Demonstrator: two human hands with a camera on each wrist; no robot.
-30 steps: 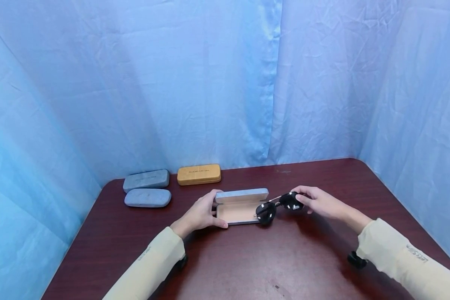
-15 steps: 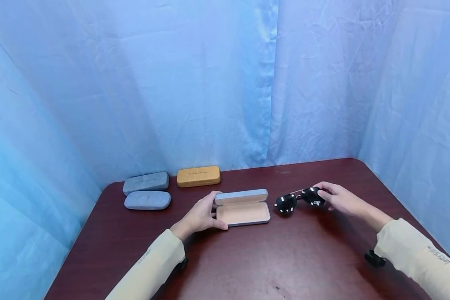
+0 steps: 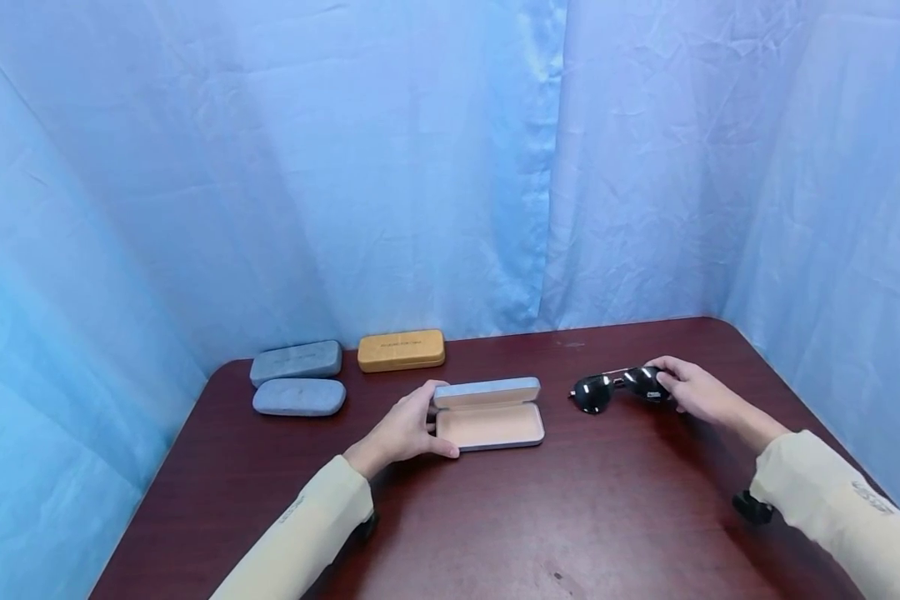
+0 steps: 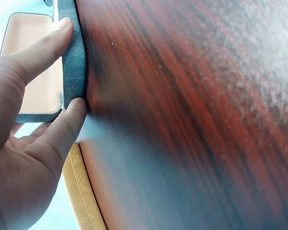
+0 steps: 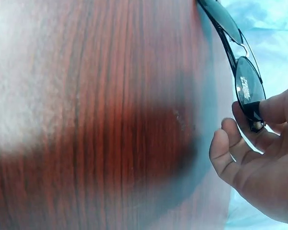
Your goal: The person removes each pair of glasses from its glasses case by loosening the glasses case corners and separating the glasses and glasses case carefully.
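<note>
Left hand: the left hand (image 3: 403, 431) grips the left end of the open case (image 3: 490, 425); in the left wrist view the thumb (image 4: 36, 52) lies along the case rim and a finger (image 4: 67, 125) curls against its outer wall.
Open case: grey outside, tan lining, lid raised on the far side; it sits on the table (image 3: 540, 517) at the centre, with nothing inside its visible tray.
Right hand: the right hand (image 3: 693, 390) pinches the right end of the sunglasses (image 3: 618, 387); in the right wrist view the fingers (image 5: 266, 109) close narrowly on the frame beside one lens.
Sunglasses: dark lenses, thin metal frame, lying low at the table surface to the right of the open case and apart from it; whether they rest fully on the wood cannot be told.
Gap between case and sunglasses: bare dark red wood.
Far left group: two grey closed cases, one (image 3: 296, 361) farther and one (image 3: 299, 397) nearer, lie just beside each other; a yellow closed case (image 3: 401, 349) lies to their right, near the curtain.
Surround: a blue curtain (image 3: 420, 167) encloses the table on the left, far and right sides.
Sleeves: both forearms wear pale cream sleeves (image 3: 300, 533).
</note>
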